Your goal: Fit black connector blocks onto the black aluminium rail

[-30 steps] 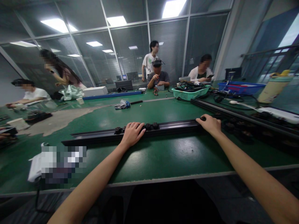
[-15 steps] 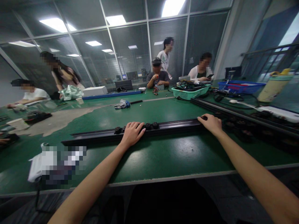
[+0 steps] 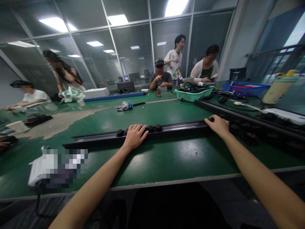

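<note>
A long black rail (image 3: 183, 125) with a shiny channel lies across the green table in front of me. Several small round black parts (image 3: 158, 128) sit in its channel near the middle. My left hand (image 3: 135, 135) is draped over the rail among these parts, its fingers curled over the far side and the thumb toward me. It covers some of the parts. Near the rail's right end, my right hand (image 3: 219, 125) pinches a small black part (image 3: 211, 119) between thumb and fingers; the hand partly hides it.
Another long black rail (image 3: 250, 117) with round parts lies at the right. Beyond are a green basket (image 3: 194, 95) of cables, a blue tray (image 3: 246, 89), a bottle (image 3: 278, 90) and a power strip (image 3: 286, 116). Gloves (image 3: 124, 106) lie ahead; a white device (image 3: 43, 167) is front left. Several people are around.
My right hand has shifted slightly right along the rail, with the small black part moving along in its fingers. My left hand has stayed in place. A standing person at the back has moved right.
</note>
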